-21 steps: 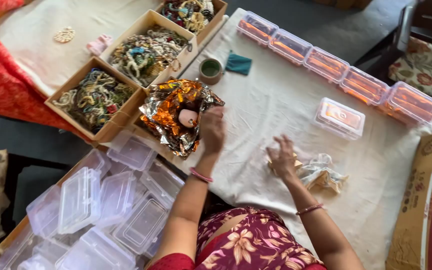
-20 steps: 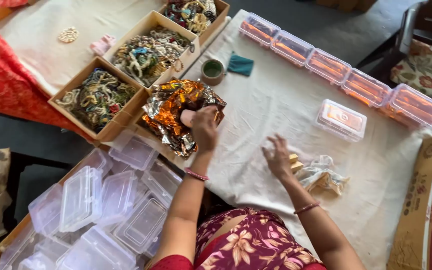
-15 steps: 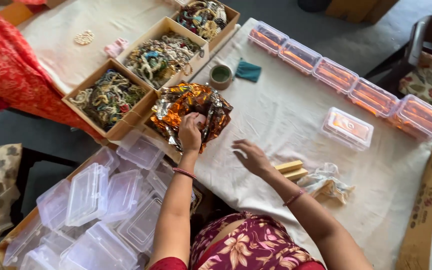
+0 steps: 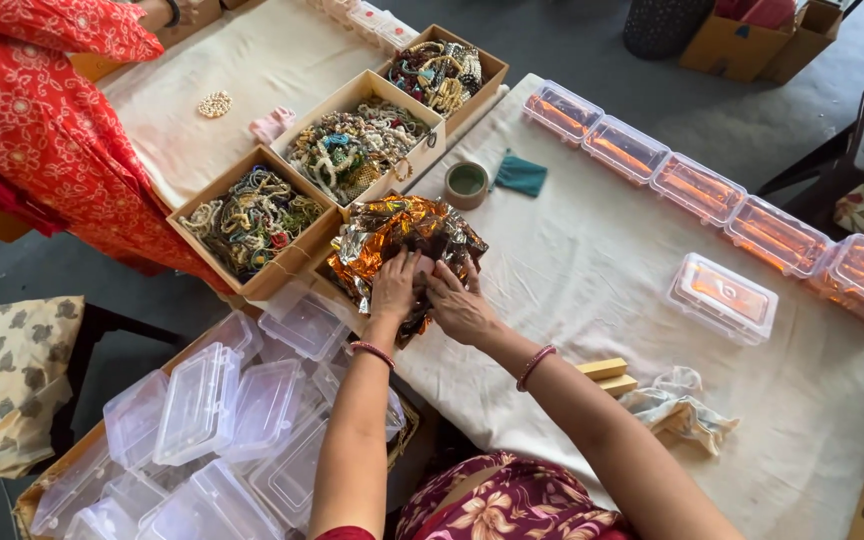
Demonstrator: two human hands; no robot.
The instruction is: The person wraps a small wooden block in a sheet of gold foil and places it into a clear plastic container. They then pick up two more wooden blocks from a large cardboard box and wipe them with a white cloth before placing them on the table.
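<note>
A crumpled heap of shiny orange and silver foil sheets point(image 4: 402, 235) lies at the left edge of the cream cloth-covered table point(image 4: 592, 250). My left hand point(image 4: 394, 287) rests on the near side of the heap, fingers spread and pressing into the foil. My right hand point(image 4: 460, 305) lies beside it, touching it, fingers reaching into the same heap. Whether either hand has pinched a single sheet cannot be told. Both wrists wear red bangles.
Three cardboard boxes of beaded jewellery point(image 4: 252, 215) stand left of the foil. A tape roll point(image 4: 467, 183) and teal pouch point(image 4: 522, 175) lie behind it. Closed clear boxes with orange contents point(image 4: 722, 295) sit right; wooden blocks point(image 4: 604, 375) and crumpled cloth point(image 4: 677, 410) near. Empty clear boxes point(image 4: 202, 410) fill a crate; a person in red point(image 4: 42, 130) stands left.
My right hand left the crumpled cloth and wooden blocks and crossed left to the foil heap, joining my left hand there. The camera view shifted closer to the foil.
</note>
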